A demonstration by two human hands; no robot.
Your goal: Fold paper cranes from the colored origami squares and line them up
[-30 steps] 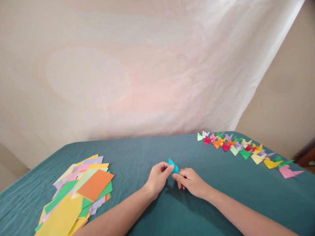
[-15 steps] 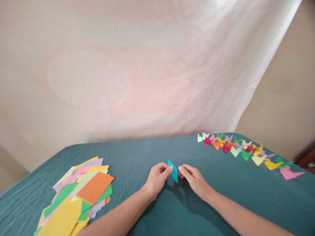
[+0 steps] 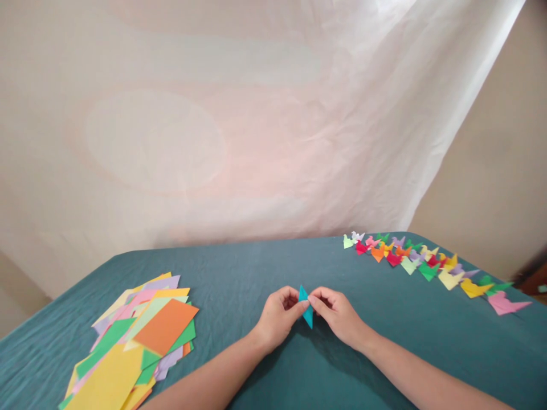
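A small turquoise folded paper (image 3: 308,318), a narrow pointed diamond, is held up above the table between both hands. My left hand (image 3: 280,315) pinches it from the left, thumb on the near face. From the other side my right hand (image 3: 335,312) has its thumb and fingertips closed on the right edge, near the middle. The paper stands nearly upright, one tip pointing up and the other down. The fingertips behind it are partly hidden.
On the left of the dark green tablecloth (image 3: 239,267) lies a loose pile of coloured paper sheets (image 3: 166,327). Rows of small folded paper birds (image 3: 428,270) in many colours stand along the right. A pale cloth (image 3: 265,142) hangs behind the table.
My right hand has moved left and now grips the paper's right edge; before, it was apart from it. The paper has dropped slightly and turned to look narrower.
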